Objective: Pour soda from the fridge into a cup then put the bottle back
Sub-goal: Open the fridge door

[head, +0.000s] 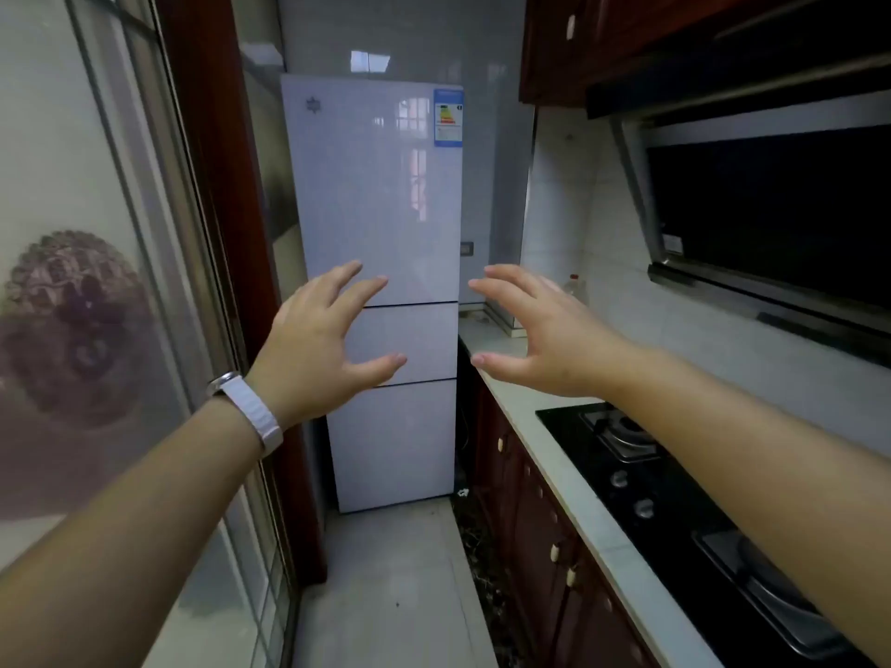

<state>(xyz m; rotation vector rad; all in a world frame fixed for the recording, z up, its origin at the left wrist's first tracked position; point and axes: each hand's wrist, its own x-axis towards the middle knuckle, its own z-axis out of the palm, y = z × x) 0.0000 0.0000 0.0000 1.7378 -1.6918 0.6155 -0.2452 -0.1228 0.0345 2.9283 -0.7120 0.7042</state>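
Observation:
A tall white three-door fridge (376,195) stands at the far end of a narrow kitchen, all its doors closed. My left hand (318,349), with a white band at the wrist, is stretched out in front of me with fingers spread and holds nothing. My right hand (535,335) is raised beside it, fingers spread and empty too. Both hands hover in the air well short of the fridge. No soda bottle and no cup can be seen.
A pale countertop (530,417) runs along the right over dark red cabinets (545,537), with a black gas hob (641,470) and a range hood (752,195) above. A small bottle (576,286) stands at the counter's far end. A glass sliding door (96,282) lines the left.

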